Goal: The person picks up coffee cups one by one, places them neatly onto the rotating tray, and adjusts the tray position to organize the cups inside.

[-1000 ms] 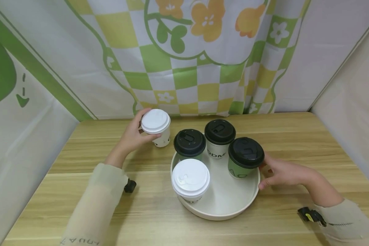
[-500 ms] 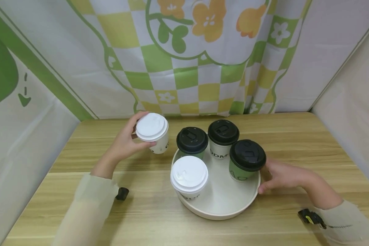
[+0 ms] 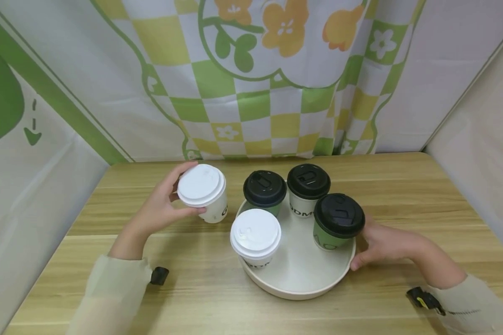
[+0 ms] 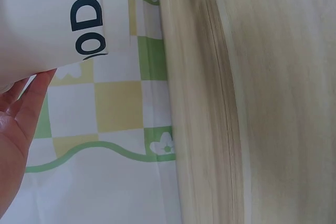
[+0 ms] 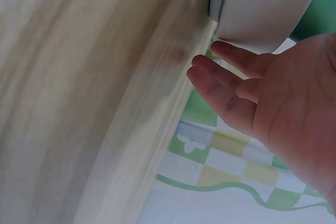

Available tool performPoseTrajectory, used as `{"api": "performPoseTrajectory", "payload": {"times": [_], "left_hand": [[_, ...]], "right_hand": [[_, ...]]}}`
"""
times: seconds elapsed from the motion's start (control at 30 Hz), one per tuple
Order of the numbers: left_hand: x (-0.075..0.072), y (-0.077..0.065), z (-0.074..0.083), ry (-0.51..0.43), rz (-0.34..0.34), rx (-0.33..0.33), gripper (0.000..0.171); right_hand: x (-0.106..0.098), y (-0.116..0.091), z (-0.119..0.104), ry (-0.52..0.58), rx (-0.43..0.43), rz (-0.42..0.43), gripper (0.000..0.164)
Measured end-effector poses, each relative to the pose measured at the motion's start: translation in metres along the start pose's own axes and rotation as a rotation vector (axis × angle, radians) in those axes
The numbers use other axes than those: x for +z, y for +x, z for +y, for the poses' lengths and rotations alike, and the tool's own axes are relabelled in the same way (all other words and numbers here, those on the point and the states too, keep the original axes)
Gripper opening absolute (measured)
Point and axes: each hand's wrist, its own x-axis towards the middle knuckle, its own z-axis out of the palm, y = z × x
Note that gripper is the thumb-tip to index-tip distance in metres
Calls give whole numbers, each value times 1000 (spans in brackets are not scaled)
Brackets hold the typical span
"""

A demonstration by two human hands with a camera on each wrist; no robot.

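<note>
My left hand [image 3: 161, 204] grips a white paper cup [image 3: 214, 209] with a white lid, thumb at its near side and fingers round the back. In the left wrist view the cup [image 4: 47, 24] is tilted sideways in the picture, dark letters on its wall, with a gap between it and the table edge. My right hand [image 3: 387, 244] rests at the right rim of a round cream tray [image 3: 295, 294]. Its fingers [image 5: 226, 98] are loosely extended beside the tray wall [image 5: 262, 9] in the right wrist view; contact there is hard to tell.
On the tray stand a white-lidded cup [image 3: 255, 237], a green black-lidded cup [image 3: 265, 190], a white black-lidded cup [image 3: 303, 204] and another green black-lidded cup [image 3: 338, 218]. The wooden table [image 3: 201, 298] backs onto a checkered curtain [image 3: 255, 107].
My left hand has drawn the white cup left and towards me, away from the tray. The cups on the tray have shifted clockwise together, and my right hand has slid slightly nearer.
</note>
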Motion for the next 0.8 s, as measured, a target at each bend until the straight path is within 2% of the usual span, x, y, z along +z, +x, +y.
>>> {"api": "performPoseTrajectory", "payload": {"times": [0.2,0.43,0.63,0.8], "left_hand": [[0,-6,0,-1,6,15,97],[1,-9,1,-10,-1,26,99],[1,-11,3,-19,-11,39,98],[1,-14,2,-16,-24,47,98]], "right_hand": [[3,-1,-3,-13,13,12,129],[7,-3,-3,-32,-32,30,129],[11,-3,-12,-26,6,47,127],[14,-4,-15,-39,-41,67,122]]}}
